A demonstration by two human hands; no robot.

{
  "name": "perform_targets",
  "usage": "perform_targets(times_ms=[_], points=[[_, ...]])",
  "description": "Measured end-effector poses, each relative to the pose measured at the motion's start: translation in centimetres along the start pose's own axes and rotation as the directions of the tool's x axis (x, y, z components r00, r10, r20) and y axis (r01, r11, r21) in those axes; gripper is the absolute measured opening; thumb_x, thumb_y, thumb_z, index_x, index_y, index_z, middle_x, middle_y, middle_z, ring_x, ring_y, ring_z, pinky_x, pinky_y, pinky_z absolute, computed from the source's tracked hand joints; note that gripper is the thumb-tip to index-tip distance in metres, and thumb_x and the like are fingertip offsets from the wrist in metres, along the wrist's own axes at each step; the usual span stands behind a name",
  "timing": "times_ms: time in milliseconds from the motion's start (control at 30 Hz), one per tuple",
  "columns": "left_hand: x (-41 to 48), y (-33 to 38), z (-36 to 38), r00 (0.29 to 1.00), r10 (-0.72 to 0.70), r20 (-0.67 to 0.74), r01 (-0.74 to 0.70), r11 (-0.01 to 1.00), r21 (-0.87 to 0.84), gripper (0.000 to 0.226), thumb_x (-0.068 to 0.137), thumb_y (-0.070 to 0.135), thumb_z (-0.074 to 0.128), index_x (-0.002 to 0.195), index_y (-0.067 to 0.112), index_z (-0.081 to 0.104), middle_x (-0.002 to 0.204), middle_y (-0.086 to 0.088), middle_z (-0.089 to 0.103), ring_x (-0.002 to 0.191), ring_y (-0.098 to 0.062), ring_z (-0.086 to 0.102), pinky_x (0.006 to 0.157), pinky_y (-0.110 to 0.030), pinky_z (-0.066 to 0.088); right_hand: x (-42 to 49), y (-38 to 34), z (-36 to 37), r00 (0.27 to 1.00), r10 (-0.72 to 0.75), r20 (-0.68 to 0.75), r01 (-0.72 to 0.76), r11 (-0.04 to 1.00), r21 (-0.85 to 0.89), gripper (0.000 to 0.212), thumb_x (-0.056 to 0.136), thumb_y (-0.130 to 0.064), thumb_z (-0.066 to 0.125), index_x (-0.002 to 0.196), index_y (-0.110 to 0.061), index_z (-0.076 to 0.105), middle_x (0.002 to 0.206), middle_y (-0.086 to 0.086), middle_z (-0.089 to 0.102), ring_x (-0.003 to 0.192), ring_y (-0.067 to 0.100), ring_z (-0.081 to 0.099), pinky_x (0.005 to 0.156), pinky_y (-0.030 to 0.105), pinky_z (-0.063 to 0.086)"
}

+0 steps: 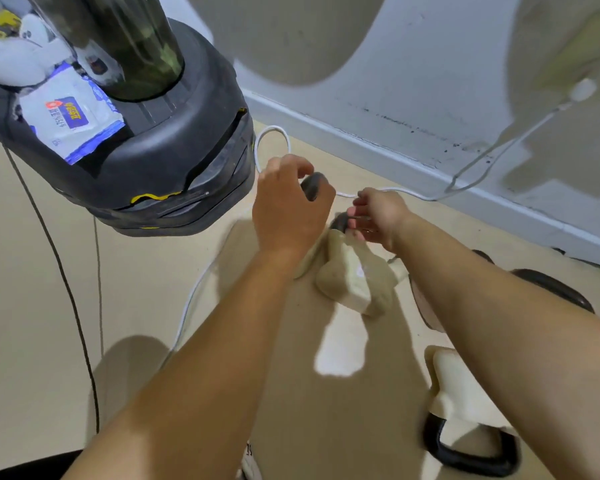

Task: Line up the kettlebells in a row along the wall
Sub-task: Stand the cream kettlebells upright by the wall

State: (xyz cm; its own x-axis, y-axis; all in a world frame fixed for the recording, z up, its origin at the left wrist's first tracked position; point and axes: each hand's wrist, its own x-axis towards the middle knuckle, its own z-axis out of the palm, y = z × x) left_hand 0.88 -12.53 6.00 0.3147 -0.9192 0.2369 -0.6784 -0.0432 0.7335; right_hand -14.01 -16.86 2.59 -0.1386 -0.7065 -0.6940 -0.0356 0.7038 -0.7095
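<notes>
A beige kettlebell (354, 278) with a dark handle (312, 187) stands tilted on the floor near the wall. My left hand (288, 209) is closed around the left part of that handle. My right hand (378, 216) curls its fingers over the handle's right end. A second beige kettlebell (461, 386) with a black handle (465, 457) lies on the floor at the lower right, apart from both hands. My right forearm partly hides a dark rounded object (555, 289) at the right.
A big black weighted base (160, 168) with a dark post stands just left of my hands, and a pack of wipes (73, 116) lies on it. A white cable (274, 133) loops along the baseboard (395, 150). A thin black cord (66, 271) runs down the floor at left.
</notes>
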Motion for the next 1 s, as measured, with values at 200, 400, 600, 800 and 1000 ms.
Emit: perform_targets(times_ms=[200,400,600,800,1000], points=[[-1.5,2.3,7.6,0.899,-0.074,0.432,0.061,0.997,0.044,0.025,0.089,0.033,0.056,0.110,0.022,0.063,0.111,0.005,0.064,0.101,-0.017,0.060,0.086,-0.038,0.052,3.7,3.1,-7.7,0.976,-0.062,-0.210,0.003,0.962,-0.273,0.017,0.093,-0.014,0.050,0.078,-0.011,0.058,0.080,0.014,0.063,0.073,0.031,0.058,0.071,0.041,0.048],[-2.7,-0.1,14.5,0.803,-0.189,0.566,0.028,0.959,0.281,0.043,0.087,0.039,0.053,0.125,0.020,0.058,0.121,-0.002,0.062,0.110,-0.025,0.058,0.090,-0.040,0.051,9.2,6.1,-9.1,0.959,-0.230,-0.165,0.074,0.767,-0.637,0.025,0.096,-0.031,0.055,0.116,-0.022,0.067,0.124,0.010,0.059,0.111,0.033,0.058,0.095,0.038,0.049],[-5.9,-2.7,18.3,0.813,-0.075,0.577,-0.278,0.821,0.498,0.038,0.090,0.045,0.037,0.089,0.022,0.067,0.091,0.001,0.068,0.082,-0.020,0.057,0.089,-0.040,0.039,12.4,8.5,-8.5,0.952,-0.300,0.061,0.204,0.472,-0.858,0.047,0.089,-0.039,0.068,0.131,-0.020,0.059,0.125,0.013,0.052,0.112,0.035,0.054,0.093,0.044,0.051],[-6.8,-2.4,17.9,0.790,0.027,0.612,-0.358,0.831,0.426,0.044,0.093,0.038,0.039,0.068,0.015,0.068,0.067,-0.004,0.063,0.066,-0.021,0.049,0.068,-0.034,0.037,13.5,8.5,-7.9,0.933,-0.321,0.164,0.240,0.214,-0.947,0.046,0.097,-0.035,0.065,0.129,-0.006,0.050,0.128,0.018,0.050,0.111,0.039,0.054,0.084,0.046,0.047],[-8.4,-3.2,16.0,0.843,0.134,0.520,-0.336,0.887,0.317,0.036,0.090,0.035,0.043,0.062,0.019,0.060,0.063,0.005,0.053,0.065,-0.014,0.043,0.077,-0.032,0.044,10.7,4.4,-8.4,0.933,-0.254,0.255,0.294,0.131,-0.947,0.028,0.090,-0.021,0.064,0.112,-0.013,0.047,0.095,0.005,0.055,0.074,0.023,0.053,0.062,0.035,0.041]])
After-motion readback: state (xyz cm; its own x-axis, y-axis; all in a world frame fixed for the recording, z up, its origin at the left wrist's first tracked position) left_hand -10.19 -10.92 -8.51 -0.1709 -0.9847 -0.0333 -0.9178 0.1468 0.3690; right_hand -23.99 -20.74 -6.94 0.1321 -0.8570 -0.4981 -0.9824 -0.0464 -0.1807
